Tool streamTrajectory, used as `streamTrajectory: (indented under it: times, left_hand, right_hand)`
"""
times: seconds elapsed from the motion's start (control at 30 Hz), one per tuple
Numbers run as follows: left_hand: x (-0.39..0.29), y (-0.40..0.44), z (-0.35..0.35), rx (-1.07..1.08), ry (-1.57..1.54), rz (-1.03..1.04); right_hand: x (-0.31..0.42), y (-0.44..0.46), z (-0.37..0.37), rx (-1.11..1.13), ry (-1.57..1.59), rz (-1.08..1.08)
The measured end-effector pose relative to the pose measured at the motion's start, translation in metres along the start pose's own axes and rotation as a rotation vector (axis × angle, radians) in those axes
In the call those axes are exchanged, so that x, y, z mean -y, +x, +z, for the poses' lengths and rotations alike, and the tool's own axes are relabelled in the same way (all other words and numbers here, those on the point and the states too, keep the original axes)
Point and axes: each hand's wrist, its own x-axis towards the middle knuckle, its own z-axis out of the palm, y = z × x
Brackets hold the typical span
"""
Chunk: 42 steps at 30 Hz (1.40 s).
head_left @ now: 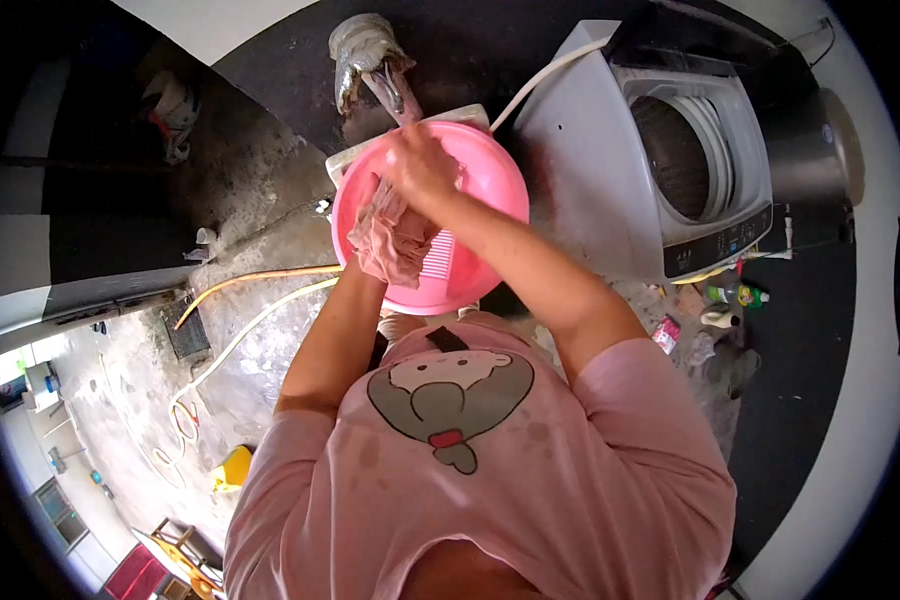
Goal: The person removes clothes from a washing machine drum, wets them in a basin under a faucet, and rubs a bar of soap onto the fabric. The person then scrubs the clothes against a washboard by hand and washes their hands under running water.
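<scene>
Over the pink basin [515, 205], my left hand is bunched in a wet pink cloth [395, 245], which covers most of its fingers. My right hand [420, 165] reaches across from the right, its fingers curled at the upper end of the cloth and slightly blurred. A ridged washboard surface [437, 258] shows inside the basin, below the cloth. Just beyond the basin's far rim is a pipe or tap wrapped in grey plastic [365, 50].
A top-loading washing machine [595, 150] stands open at the right. Bottles [750, 296] and a pink packet [667, 334] lie near its base. Hoses [260, 325] cross the wet floor at left, near a yellow container [232, 468]. A pale ledge [340, 163] supports the basin.
</scene>
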Motion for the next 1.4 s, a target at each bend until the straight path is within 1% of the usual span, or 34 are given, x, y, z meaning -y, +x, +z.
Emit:
streamTrajectory:
  times: [0.07,0.1,0.17,0.23,0.3,0.33,0.37,0.4,0.43,0.47,0.5,0.57,0.6,0.63,0.67,0.7,0.73,0.8,0.83,0.87,0.9,0.93,0.97,1.0,1.07,1.13,1.17,1.2,1.23,1.3,1.33,1.37,1.4]
  left_hand:
    - [-0.021,0.0,-0.007,0.098,-0.064,0.078]
    - [-0.052,0.023,-0.036,0.539,-0.49,0.042]
    - [-0.068,0.026,-0.045,0.761,-0.463,0.069]
    - [-0.069,0.005,-0.005,0.264,0.424,0.141]
    - [-0.062,-0.017,0.022,-0.318,1.277,0.194]
    - [-0.012,-0.012,0.014,-0.45,1.598,0.201]
    - [-0.009,-0.013,0.014,-0.463,1.616,0.18]
    - [-0.007,-0.013,0.014,-0.474,1.632,0.158]
    - [-0.002,-0.011,0.014,-0.46,1.641,0.131]
    - [0.003,-0.01,0.012,-0.442,1.649,0.108]
    - [0.005,-0.01,0.01,-0.426,1.655,0.088]
    - [-0.011,-0.002,0.003,-0.42,1.924,0.179]
    - [-0.02,0.001,-0.001,-0.417,2.06,0.225]
    - [-0.031,0.0,-0.006,-0.455,2.531,0.199]
    - [-0.038,0.0,-0.016,-0.547,2.649,0.296]
    - [-0.044,0.001,-0.016,-0.425,2.918,0.355]
    - [-0.048,0.004,-0.015,-0.276,3.178,0.421]
    - [-0.04,0.01,-0.005,-0.251,2.938,0.743]
    - [-0.024,0.018,-0.008,-0.358,2.314,0.954]
    - [-0.027,0.023,0.005,-0.355,2.114,0.833]
    - [-0.028,0.018,0.01,-0.211,2.574,0.661]
    - [-0.027,0.019,0.013,-0.162,2.427,0.466]
    - [-0.025,0.021,0.016,-0.147,2.263,0.283]
    - [-0.024,0.022,0.019,-0.162,2.104,0.118]
    - [-0.005,0.021,0.006,-0.023,2.494,0.245]
    - [0.026,0.021,-0.016,0.151,2.874,0.391]
    - [0.031,0.021,-0.02,0.181,2.96,0.447]
    - [0.031,0.021,-0.018,0.152,2.964,0.466]
    - [0.027,0.019,-0.014,0.107,2.952,0.478]
    - [0.015,0.014,-0.003,-0.007,2.952,0.492]
    - [0.009,0.012,0.003,-0.074,2.997,0.495]
    - [0.003,0.009,0.008,-0.148,3.077,0.48]
    - [-0.001,0.007,0.01,-0.21,3.251,0.459]
  right_hand:
    - [-0.002,-0.015,0.014,-0.107,0.008,-0.054]
    - [-0.012,-0.015,0.027,-0.168,-0.001,-0.093]
    - [-0.036,-0.019,0.103,-0.542,-0.123,-0.119]
    - [-0.026,-0.013,0.068,-0.424,-0.07,-0.095]
    - [-0.017,-0.009,0.026,-0.315,-0.01,-0.061]
    - [-0.02,-0.007,0.014,-0.262,0.017,-0.05]
    - [-0.031,0.001,0.009,-0.266,-0.012,0.042]
    - [-0.041,0.005,0.006,-0.253,-0.011,0.193]
    - [-0.064,0.008,0.014,-0.19,0.181,0.314]
    - [-0.071,0.01,0.013,-0.121,0.373,0.43]
    - [-0.076,0.007,0.017,-0.102,0.58,0.569]
    - [-0.054,-0.012,0.003,-0.058,0.997,0.85]
    - [-0.05,-0.021,0.005,-0.001,1.29,0.853]
    - [-0.049,-0.029,0.008,0.058,1.587,0.842]
    - [-0.051,-0.033,0.013,0.121,1.884,0.813]
    - [-0.065,-0.033,0.034,0.223,2.117,0.667]
    - [-0.051,-0.034,0.024,0.177,2.099,0.675]
    - [-0.006,-0.037,-0.007,0.082,2.058,0.695]
    - [-0.012,-0.033,0.016,-0.018,1.922,0.532]
    - [-0.004,-0.036,0.012,0.107,1.685,0.566]
    - [0.004,-0.046,0.007,-0.001,1.267,0.352]
    - [0.027,-0.053,-0.013,-0.098,0.843,0.141]
    - [0.036,-0.049,-0.009,-0.306,0.5,-0.103]
    - [0.044,-0.056,-0.007,-0.517,0.227,-0.19]
    - [0.071,-0.042,-0.042,-0.456,0.03,-0.135]
    - [0.049,-0.014,-0.009,-0.59,0.133,-0.012]
    - [0.033,0.001,-0.015,-0.583,0.057,-0.067]
    - [0.021,0.013,-0.021,-0.579,-0.021,-0.123]
    - [0.018,0.018,-0.026,-0.586,0.04,-0.084]
    - [0.02,0.008,-0.026,-0.486,0.116,-0.155]
    - [0.03,-0.008,-0.026,-0.421,0.149,-0.214]
    - [0.044,-0.024,-0.024,-0.403,0.162,-0.287]
    - [0.059,-0.041,-0.022,-0.381,0.176,-0.36]
